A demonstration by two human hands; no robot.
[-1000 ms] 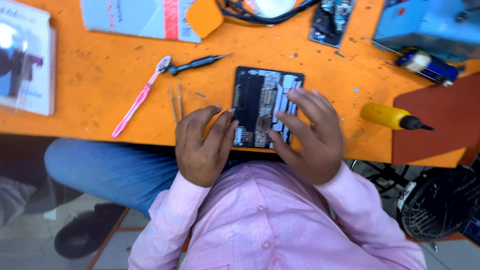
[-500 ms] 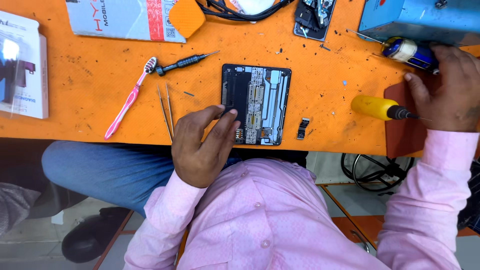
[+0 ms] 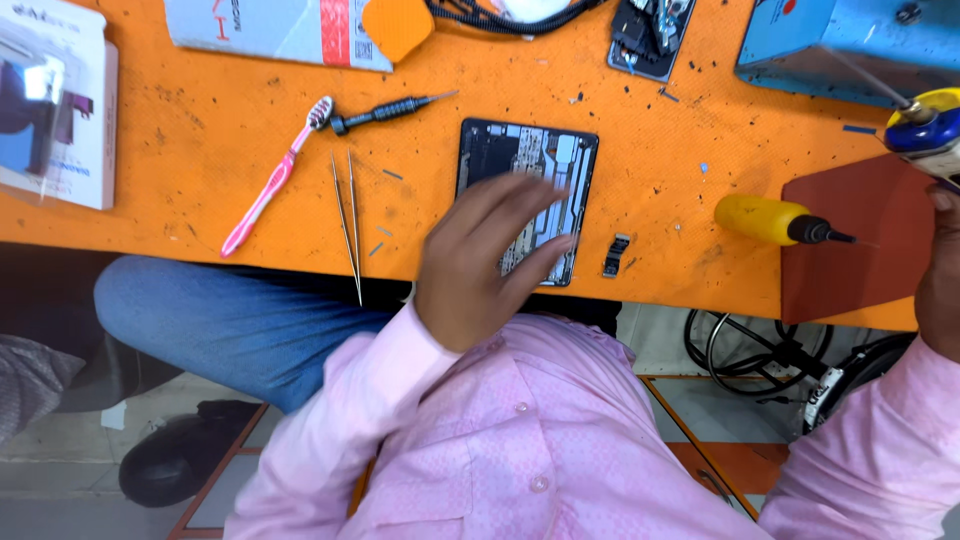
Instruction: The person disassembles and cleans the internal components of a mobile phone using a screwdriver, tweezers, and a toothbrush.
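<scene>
You are working on an opened phone (image 3: 528, 195) lying back-off near the bench's front edge, its internals exposed, your left hand (image 3: 480, 265) hovering spread over it while your right hand (image 3: 940, 285) is reaching away, grip unclear.

The left hand (image 3: 480, 262) lies spread and slightly blurred over the near half of an opened phone (image 3: 527, 165), fingers apart, gripping nothing. Just right of its fingertips sits a small black part (image 3: 617, 255); further right lies a yellow screwdriver (image 3: 775, 221), its tip on a red mat (image 3: 860, 245). Left of the hand lie tweezers (image 3: 348, 215), beyond them a pink toothbrush (image 3: 275, 180) and a black screwdriver (image 3: 385, 109). The right hand (image 3: 940, 275) shows only at the frame's right edge, beside a blue-and-yellow item (image 3: 925, 130); its grip cannot be made out. All rest on an orange table (image 3: 200, 150).
</scene>
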